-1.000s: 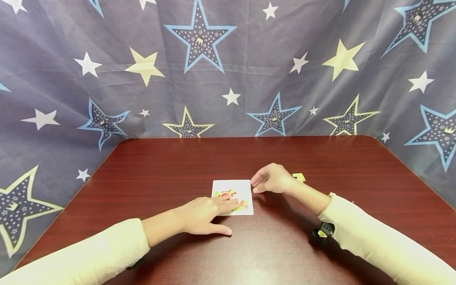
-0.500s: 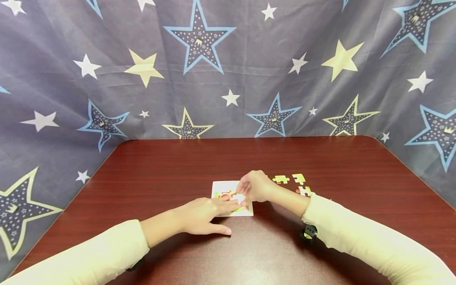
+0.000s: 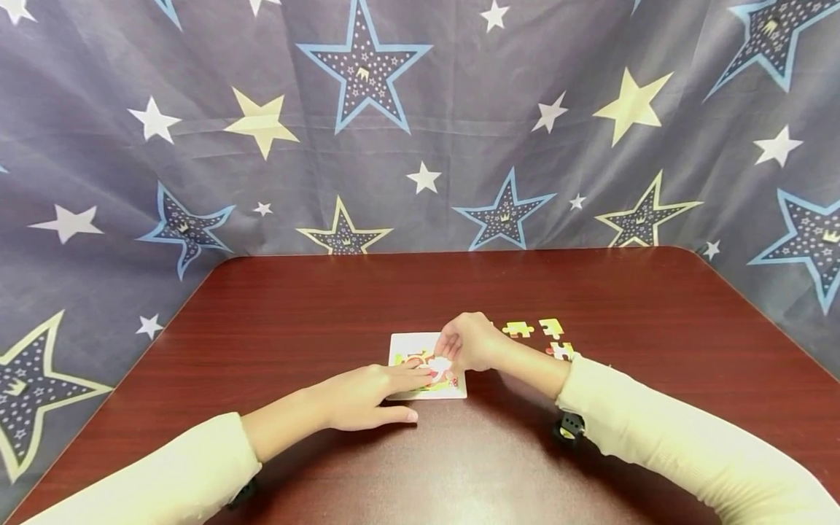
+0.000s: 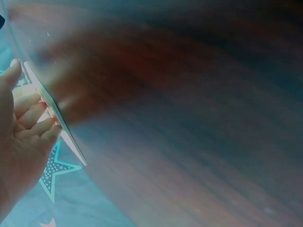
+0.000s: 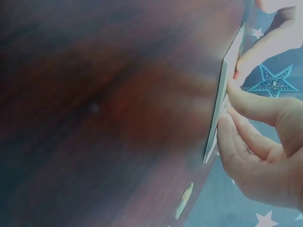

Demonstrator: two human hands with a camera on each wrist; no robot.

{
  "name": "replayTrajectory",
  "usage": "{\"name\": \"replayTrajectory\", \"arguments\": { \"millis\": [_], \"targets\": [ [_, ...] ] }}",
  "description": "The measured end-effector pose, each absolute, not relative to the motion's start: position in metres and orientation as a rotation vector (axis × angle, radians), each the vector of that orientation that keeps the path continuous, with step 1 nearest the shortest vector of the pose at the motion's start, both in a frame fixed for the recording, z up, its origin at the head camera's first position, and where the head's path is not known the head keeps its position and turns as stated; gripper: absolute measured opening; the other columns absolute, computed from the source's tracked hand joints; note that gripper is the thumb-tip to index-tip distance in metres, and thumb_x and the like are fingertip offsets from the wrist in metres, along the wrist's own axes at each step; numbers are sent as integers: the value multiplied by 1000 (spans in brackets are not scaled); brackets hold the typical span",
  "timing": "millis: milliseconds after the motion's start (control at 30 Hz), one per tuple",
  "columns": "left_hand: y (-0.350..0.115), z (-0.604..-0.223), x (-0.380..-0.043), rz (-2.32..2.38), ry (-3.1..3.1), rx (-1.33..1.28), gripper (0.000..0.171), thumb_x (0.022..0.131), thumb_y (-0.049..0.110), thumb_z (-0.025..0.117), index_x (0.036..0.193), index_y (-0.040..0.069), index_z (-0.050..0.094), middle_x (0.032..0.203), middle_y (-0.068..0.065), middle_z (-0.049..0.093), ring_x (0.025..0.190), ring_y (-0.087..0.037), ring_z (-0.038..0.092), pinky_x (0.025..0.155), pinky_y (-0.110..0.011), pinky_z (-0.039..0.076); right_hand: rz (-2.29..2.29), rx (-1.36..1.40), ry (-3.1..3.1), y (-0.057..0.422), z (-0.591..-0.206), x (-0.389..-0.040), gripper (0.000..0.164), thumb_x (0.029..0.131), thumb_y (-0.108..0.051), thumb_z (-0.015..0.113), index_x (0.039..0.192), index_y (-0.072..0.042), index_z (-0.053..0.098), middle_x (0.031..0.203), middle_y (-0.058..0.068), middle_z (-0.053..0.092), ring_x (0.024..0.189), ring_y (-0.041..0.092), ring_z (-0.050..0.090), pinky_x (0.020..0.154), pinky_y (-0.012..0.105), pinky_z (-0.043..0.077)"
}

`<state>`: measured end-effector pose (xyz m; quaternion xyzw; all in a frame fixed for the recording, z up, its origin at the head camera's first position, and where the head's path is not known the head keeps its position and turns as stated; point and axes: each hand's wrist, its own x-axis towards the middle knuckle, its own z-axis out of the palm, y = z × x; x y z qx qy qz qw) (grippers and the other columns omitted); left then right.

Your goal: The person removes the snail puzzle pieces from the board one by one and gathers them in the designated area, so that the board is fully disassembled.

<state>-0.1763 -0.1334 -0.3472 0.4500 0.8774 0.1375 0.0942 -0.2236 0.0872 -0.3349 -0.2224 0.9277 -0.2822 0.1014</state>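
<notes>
I saw the right grip (image 3: 474, 343) had moved from beside the puzzle board (image 3: 413, 343) onto its right half, so work seemed centred there; I couldn't tell if it pinched anything. The left grip (image 3: 367, 397), straight-fingered, touched the puzzle board; puzzle pieces (image 3: 518, 329) lay to its right.

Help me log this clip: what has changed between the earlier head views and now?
The right hand has moved left, from the right edge of the puzzle board to over it, revealing loose pieces beyond; whether it grips a piece is unclear. The left hand has slid slightly left, still reaching over the board, which stays put.
</notes>
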Motion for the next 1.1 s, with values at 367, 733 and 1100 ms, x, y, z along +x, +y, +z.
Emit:
{"name": "replayTrajectory", "arguments": {
  "millis": [367,733,1100],
  "targets": [
    [-144,-352,-175,325,2725,1417,40,101,20,48,140,11,51,147,-7,49,138,-19,45,107,-39,44,-793,-723,2727,87,-334,-228,23,64,-4,87,80,-12,73,73,-2,71,65,3,63,66,18,54],
    [-148,-355,-179,242,2758,1540,40,98,11,52,139,10,53,145,-9,51,134,-18,50,102,-35,49,-789,-728,2759,73,-331,-229,21,73,-5,80,93,-6,74,85,5,75,76,9,68,72,20,55],
    [-149,-356,-183,353,2702,1520,43,97,5,52,140,8,50,144,-11,51,134,-23,50,103,-39,47,-782,-616,2721,68,-329,-236,15,84,-6,67,94,-11,77,97,4,76,93,15,68,82,28,55]
  ]
}}
